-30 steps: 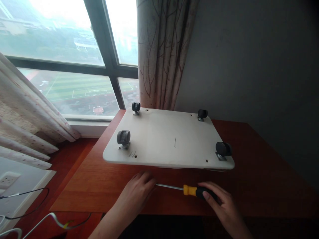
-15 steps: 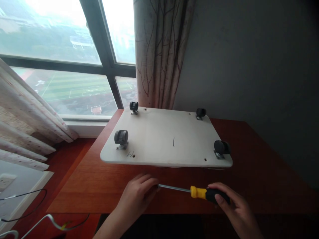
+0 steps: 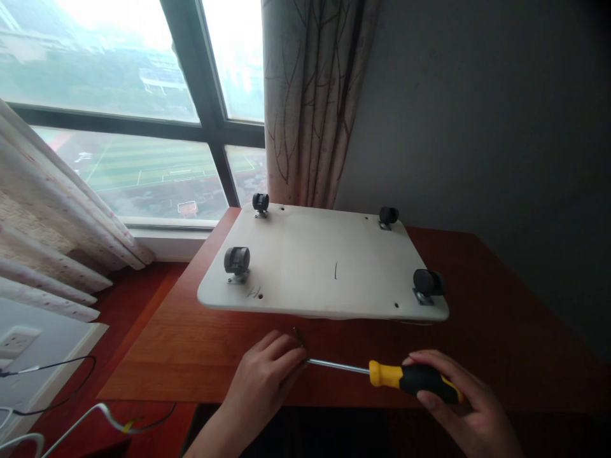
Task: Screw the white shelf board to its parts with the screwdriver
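Observation:
My right hand (image 3: 470, 407) is wrapped round the yellow-and-black handle of a screwdriver (image 3: 384, 374), whose shaft points left above the table's front part. The fingers of my left hand (image 3: 272, 372) are pinched together at the shaft's tip, which they hide. Above those fingertips sticks out a small, thin, dark piece (image 3: 296, 334), perhaps a screw, too small to make out. Just beyond both hands lies a white board (image 3: 305, 254) with rounded corners. Casters stand wheel-up at its corners, such as the near left caster (image 3: 237, 262) and near right caster (image 3: 426, 283).
The board rests on a reddish-brown wooden table (image 3: 157, 356). Small holes and pen marks show on its face. Behind are a window (image 3: 157, 165), a patterned curtain (image 3: 310, 102) and a grey wall (image 3: 468, 114). Cables (image 3: 109, 416) hang at the lower left, near a wall socket (image 3: 19, 343).
My right hand and the screwdriver have shifted slightly right and down. A thin dark piece now shows above my left fingertips. The whole view has moved a little.

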{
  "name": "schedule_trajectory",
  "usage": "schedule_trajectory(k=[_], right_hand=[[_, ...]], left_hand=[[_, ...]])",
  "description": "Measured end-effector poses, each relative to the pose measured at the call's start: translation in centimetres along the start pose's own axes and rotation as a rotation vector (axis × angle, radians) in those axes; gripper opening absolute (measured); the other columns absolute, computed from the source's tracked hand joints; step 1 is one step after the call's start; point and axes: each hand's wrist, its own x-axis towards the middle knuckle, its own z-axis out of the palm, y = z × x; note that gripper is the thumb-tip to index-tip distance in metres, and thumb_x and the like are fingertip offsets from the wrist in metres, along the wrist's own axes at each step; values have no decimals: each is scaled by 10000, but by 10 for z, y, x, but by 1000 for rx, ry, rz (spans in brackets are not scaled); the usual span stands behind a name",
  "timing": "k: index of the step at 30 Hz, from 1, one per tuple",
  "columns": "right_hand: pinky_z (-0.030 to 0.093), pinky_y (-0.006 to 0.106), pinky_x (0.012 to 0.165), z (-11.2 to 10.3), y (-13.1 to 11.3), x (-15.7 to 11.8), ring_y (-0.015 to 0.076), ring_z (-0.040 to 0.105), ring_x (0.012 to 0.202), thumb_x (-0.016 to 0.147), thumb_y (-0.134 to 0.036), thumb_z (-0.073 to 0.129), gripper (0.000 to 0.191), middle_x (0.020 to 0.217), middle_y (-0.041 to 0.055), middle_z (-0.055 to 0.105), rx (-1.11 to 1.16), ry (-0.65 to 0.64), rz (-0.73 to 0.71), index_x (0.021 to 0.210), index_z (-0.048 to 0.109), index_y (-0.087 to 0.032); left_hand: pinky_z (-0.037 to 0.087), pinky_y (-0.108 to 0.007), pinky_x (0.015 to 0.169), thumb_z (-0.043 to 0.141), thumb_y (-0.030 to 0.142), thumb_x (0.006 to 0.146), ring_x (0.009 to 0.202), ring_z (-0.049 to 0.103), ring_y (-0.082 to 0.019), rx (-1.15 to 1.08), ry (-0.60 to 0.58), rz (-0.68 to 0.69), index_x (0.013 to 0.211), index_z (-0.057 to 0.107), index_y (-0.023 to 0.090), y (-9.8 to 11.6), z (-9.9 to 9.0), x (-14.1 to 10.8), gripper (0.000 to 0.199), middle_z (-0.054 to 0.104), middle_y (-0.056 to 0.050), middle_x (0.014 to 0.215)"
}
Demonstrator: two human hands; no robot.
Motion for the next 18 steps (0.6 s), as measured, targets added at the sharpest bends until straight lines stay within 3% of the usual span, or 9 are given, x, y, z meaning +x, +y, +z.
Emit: schedule_trajectory(k=[5, 11, 15, 18], right_hand=[[610, 229, 797, -12, -20, 13, 219, 760, 925, 848, -425, 735, 297, 1046, 32, 778, -59, -34, -196, 1113, 738, -291], [605, 230, 772, -23, -54, 30, 200, 755, 894, 879, -441, 706, 284, 1005, 2, 772, -92, -27, -225, 1136, 691, -321], [589, 282, 736, -46, -88, 54, 226, 733, 894, 897, -516, 659, 231, 984, 10, 760, -257, 3, -193, 1019, 698, -324], [565, 342, 768, -70, -115, 78, 243, 719, 882, 874, -578, 663, 282, 967, 0, 756, -382, 77, -268, 1040, 683, -350]], left_hand=[[462, -268, 636, 560, 189, 993, 761, 602, -184, -19, 7, 34, 951, 681, 206, 7, 4, 3, 129, 698, -44, 858], [440, -298, 624, 605, 161, 942, 736, 596, -203, 49, -97, 74, 870, 686, 209, 19, 16, 17, 119, 674, -25, 780], [429, -298, 615, 624, 204, 935, 741, 601, -192, 69, -160, 117, 904, 708, 207, 36, 16, 47, 90, 690, -22, 810], [432, -303, 629, 590, 244, 958, 768, 617, -187, 82, -219, 177, 904, 722, 206, 55, 9, 83, 148, 711, -21, 844]])
